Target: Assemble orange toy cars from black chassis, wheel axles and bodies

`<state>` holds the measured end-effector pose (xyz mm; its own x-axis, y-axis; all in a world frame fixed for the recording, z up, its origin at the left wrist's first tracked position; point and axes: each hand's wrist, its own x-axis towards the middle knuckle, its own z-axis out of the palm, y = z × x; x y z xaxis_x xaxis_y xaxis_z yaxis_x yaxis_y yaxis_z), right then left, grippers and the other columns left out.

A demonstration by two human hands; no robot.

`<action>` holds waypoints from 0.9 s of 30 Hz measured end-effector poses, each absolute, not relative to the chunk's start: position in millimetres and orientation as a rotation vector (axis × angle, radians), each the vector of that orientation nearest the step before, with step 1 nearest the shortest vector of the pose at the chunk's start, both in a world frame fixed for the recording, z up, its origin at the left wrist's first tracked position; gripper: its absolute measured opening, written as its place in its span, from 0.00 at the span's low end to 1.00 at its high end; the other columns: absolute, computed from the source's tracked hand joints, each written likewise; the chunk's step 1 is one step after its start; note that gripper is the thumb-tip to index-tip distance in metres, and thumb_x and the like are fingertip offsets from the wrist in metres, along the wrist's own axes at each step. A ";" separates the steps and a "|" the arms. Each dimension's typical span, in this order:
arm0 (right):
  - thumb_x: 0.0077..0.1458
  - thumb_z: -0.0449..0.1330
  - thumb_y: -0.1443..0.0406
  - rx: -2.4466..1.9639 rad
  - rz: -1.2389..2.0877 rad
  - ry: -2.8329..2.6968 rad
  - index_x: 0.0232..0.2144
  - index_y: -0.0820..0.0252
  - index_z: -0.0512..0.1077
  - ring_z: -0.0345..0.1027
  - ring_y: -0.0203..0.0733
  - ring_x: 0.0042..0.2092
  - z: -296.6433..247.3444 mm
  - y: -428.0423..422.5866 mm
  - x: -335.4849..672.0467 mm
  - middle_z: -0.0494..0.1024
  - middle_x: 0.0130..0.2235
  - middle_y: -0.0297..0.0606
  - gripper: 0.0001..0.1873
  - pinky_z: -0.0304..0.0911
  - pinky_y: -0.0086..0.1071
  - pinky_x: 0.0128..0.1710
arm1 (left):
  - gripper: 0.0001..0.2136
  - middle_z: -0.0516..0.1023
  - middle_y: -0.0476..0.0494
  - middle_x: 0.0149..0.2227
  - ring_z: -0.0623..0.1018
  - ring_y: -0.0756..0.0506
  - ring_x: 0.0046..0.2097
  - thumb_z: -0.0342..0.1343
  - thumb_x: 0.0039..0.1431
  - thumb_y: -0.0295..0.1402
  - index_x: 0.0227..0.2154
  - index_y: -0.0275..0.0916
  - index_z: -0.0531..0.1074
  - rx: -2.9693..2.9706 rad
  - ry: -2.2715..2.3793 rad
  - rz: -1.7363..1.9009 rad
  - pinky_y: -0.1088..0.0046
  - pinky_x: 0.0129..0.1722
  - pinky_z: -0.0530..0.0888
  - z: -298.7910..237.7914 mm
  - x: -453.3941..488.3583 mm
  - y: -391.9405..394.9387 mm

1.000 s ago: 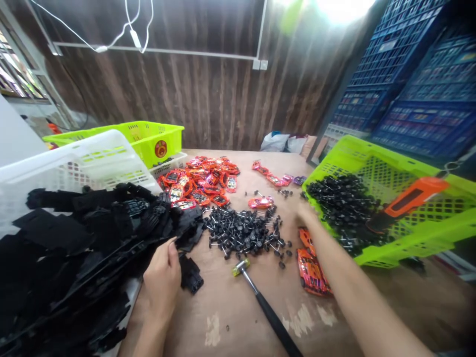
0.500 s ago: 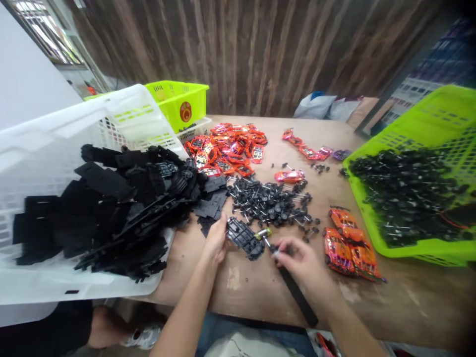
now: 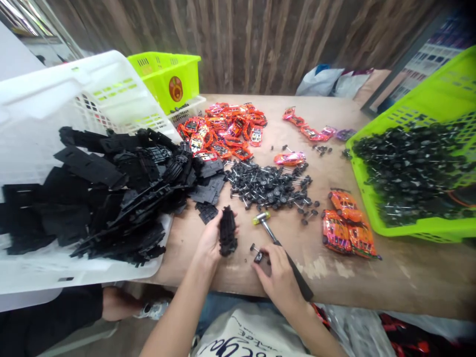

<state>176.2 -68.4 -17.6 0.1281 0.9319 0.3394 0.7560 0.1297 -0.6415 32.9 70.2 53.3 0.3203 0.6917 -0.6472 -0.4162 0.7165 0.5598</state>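
Observation:
My left hand (image 3: 208,242) is closed on a black plastic car chassis (image 3: 227,231), held on edge just above the wooden table (image 3: 372,277). My right hand (image 3: 277,275) pinches a small black wheel-and-axle piece (image 3: 257,254) near the table's front edge, lying over the handle of a small hammer (image 3: 277,241). Just beyond both hands lies a heap of loose black wheels on axles (image 3: 267,186). Two orange toy cars (image 3: 345,223) lie to the right of the hammer.
A tipped white basket (image 3: 44,104) spills black chassis parts (image 3: 111,188) at the left. Orange car bodies (image 3: 223,129) are piled at the back by a green basket (image 3: 167,79). Another green basket (image 3: 416,230), full of wheels, stands at the right.
My left hand has lifted a chassis out of the black pile and turned it on edge. My right hand came back from the far right to the hammer handle and picked up a wheel piece.

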 end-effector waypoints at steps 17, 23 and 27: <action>0.53 0.59 0.65 -1.597 0.039 -1.632 0.40 0.58 0.68 0.70 0.45 0.41 18.6 -42.7 176.8 0.77 0.37 0.40 0.10 0.57 0.40 0.43 | 0.03 0.74 0.49 0.27 0.72 0.49 0.32 0.54 0.48 0.27 0.28 0.35 0.70 1.472 1.127 0.684 0.77 0.31 0.66 19.1 45.2 2.9; 0.55 0.58 0.66 -1.575 0.040 -1.752 0.40 0.59 0.69 0.70 0.44 0.43 18.6 -47.4 184.1 0.77 0.39 0.40 0.09 0.52 0.40 0.46 | 0.05 0.75 0.49 0.25 0.71 0.49 0.29 0.53 0.48 0.26 0.29 0.35 0.72 1.518 1.157 0.685 0.78 0.27 0.64 15.7 46.6 0.3; 0.56 0.58 0.65 -1.601 0.072 -1.756 0.41 0.59 0.69 0.71 0.43 0.43 20.3 -47.8 184.6 0.78 0.39 0.39 0.09 0.51 0.40 0.47 | 0.04 0.75 0.48 0.26 0.72 0.48 0.29 0.53 0.49 0.27 0.29 0.36 0.72 1.578 1.165 0.668 0.77 0.28 0.65 19.7 48.1 0.3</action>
<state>184.6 -47.8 20.3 0.0592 0.8774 0.4760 0.8357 0.2173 -0.5044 48.1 0.3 19.7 0.3782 0.9166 -0.1300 0.3514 -0.0122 0.9362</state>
